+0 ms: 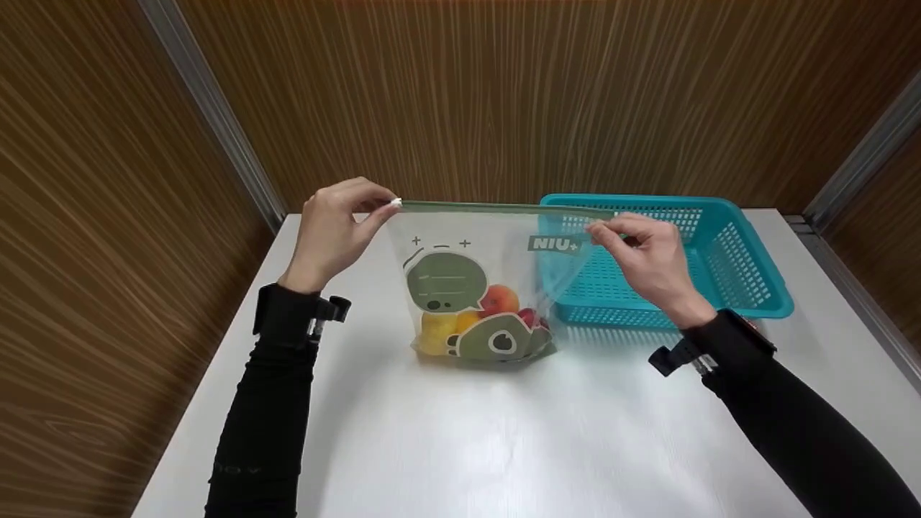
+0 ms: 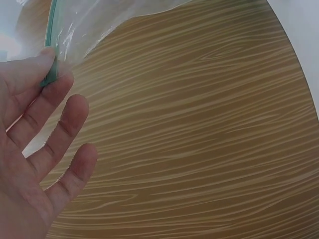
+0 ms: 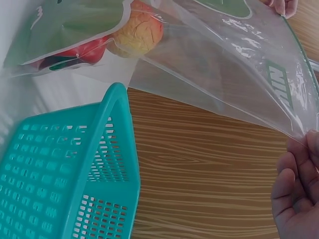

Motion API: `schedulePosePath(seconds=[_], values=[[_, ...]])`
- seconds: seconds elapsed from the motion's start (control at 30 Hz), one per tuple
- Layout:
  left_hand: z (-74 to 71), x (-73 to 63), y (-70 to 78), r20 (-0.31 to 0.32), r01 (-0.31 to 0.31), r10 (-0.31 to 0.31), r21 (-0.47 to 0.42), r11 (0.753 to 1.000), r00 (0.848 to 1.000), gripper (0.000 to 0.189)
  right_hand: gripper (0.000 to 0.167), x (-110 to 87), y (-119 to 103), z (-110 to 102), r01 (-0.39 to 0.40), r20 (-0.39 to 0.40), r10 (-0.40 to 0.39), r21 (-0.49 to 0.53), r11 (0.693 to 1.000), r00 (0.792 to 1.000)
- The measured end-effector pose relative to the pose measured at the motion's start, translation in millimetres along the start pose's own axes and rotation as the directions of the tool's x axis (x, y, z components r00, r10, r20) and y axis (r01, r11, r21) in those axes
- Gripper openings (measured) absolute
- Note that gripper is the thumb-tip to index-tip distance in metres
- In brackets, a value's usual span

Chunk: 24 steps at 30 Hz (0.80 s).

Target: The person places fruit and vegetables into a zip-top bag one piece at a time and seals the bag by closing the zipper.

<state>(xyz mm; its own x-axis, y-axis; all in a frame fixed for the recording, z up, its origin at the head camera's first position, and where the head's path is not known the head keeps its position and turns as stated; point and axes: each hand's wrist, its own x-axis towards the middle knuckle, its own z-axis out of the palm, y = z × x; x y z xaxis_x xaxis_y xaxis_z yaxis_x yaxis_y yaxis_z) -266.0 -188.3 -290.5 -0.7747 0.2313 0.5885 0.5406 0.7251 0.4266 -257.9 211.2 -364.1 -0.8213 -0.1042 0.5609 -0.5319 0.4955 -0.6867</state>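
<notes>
A clear zip bag [image 1: 496, 244] with green cartoon prints stands upright on the table, its green top strip stretched straight between both hands. Fruit lies in the bottom: a red-orange apple-like fruit [image 1: 499, 299], a yellow fruit [image 1: 437, 332] and smaller red pieces [image 1: 527, 316], partly hidden by the print. My left hand [image 1: 334, 230] pinches the top left corner, where a small white piece shows at the fingertips. In the left wrist view, thumb and index finger hold the strip's end while the other fingers spread loosely. My right hand [image 1: 647, 255] pinches the bag near its top right corner.
A turquoise perforated basket [image 1: 763, 288] stands on the right, partly behind the bag and the right hand. Wood-grain panels [image 1: 489, 93] wall the white table [image 1: 460, 446] at the back and sides. A small reddish thing [image 1: 750, 324] peeks out by the right wrist strap.
</notes>
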Motion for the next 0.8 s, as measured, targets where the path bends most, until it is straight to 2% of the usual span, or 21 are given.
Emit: schedulePosePath(seconds=[0.13,0.3,0.53,0.67,0.8], values=[[-3.2,-1.7,1.4,-0.015,-0.02,0.02,0.008,1.0,1.0,0.019,0.019,-0.2,-2,0,0.015,0.001,-0.015,0.0,1.0,1.0],[1.5,1.8,-5.8,-0.039,0.024,-0.024,0.013,1.0,0.999,0.018,0.025,9.7,-1,5,-0.039,0.033,0.039,-0.009,0.999,0.999],[32.2,15.3,-28.9,-0.081,0.165,-0.166,-0.01,0.986,0.983,0.019,0.041,36.5,14,22,-0.181,0.098,0.181,-0.017,0.983,0.979],[47.8,13.2,-37.5,-0.074,0.232,-0.235,-0.045,0.972,0.969,0.02,0.041,45.3,21,30,-0.235,0.108,0.234,-0.01,0.972,0.966],[57.4,9.2,-41.9,-0.073,0.253,-0.258,-0.071,0.965,0.963,0.021,0.04,47.6,27,33,-0.271,0.093,0.27,0.001,0.963,0.958]])
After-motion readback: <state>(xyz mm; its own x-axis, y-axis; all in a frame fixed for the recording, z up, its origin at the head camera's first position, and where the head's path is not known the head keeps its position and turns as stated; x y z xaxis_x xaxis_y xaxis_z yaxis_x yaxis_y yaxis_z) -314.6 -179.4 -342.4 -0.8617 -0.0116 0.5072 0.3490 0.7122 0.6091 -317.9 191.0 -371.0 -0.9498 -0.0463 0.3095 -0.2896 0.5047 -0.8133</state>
